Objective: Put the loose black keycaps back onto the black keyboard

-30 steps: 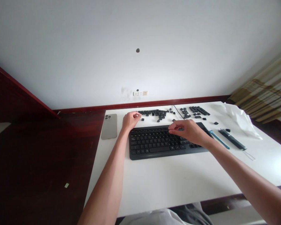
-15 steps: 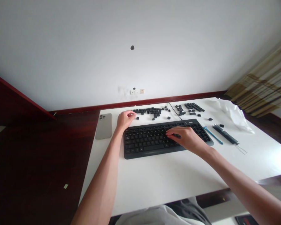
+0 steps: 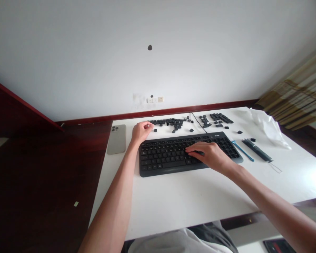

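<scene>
right hand (image 3: 210, 154) flat on one keyboard (image 3: 171, 156); left hand (image 3: 140, 130) curled by keycaps (image 3: 171, 122)

A grey phone (image 3: 116, 139) lies left; pens (image 3: 256, 150) and plastic wrap (image 3: 268, 127) right.

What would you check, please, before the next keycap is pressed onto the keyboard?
1. Keyboard lies flat on the table: ok.
2. Right hand rests on the keys, fingertips pressing near the middle rows: ok.
3. Whether the keycap under those fingertips is fully seated: cannot tell, the fingers hide it.
4. Left hand is at the loose keycaps behind the keyboard: ok.
5. Whether the left hand has a keycap pinched: cannot tell.
6. Phone and blue pen lie apart from the hands: ok.
</scene>
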Demonstrator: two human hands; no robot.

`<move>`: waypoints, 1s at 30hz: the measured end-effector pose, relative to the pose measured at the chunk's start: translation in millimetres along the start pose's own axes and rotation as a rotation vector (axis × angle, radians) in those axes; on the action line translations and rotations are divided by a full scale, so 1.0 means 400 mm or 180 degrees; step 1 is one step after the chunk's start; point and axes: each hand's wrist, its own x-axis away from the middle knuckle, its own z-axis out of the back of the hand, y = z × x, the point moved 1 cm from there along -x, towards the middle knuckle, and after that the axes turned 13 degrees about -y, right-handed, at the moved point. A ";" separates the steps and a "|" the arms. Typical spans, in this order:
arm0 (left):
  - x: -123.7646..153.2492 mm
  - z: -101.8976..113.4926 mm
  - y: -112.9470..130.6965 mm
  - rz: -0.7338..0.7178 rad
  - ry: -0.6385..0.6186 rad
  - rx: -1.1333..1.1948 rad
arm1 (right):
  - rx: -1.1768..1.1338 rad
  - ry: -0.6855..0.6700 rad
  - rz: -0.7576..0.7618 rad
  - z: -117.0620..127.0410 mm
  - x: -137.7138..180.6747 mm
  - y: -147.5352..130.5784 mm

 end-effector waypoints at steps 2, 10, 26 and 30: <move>0.000 -0.001 0.000 0.0006 0.0008 0.0001 | 0.0107 -0.0055 0.0126 0.001 -0.001 -0.005; -0.004 -0.004 -0.008 -0.0021 0.0044 0.0011 | 0.0627 -0.0135 0.0465 -0.011 0.003 -0.014; 0.003 -0.002 -0.004 0.0038 -0.0018 0.0039 | 0.1399 0.0035 0.0261 -0.052 0.022 -0.054; 0.008 0.001 -0.003 0.0024 -0.0054 0.0006 | 0.1464 0.0227 0.0119 -0.073 0.036 -0.053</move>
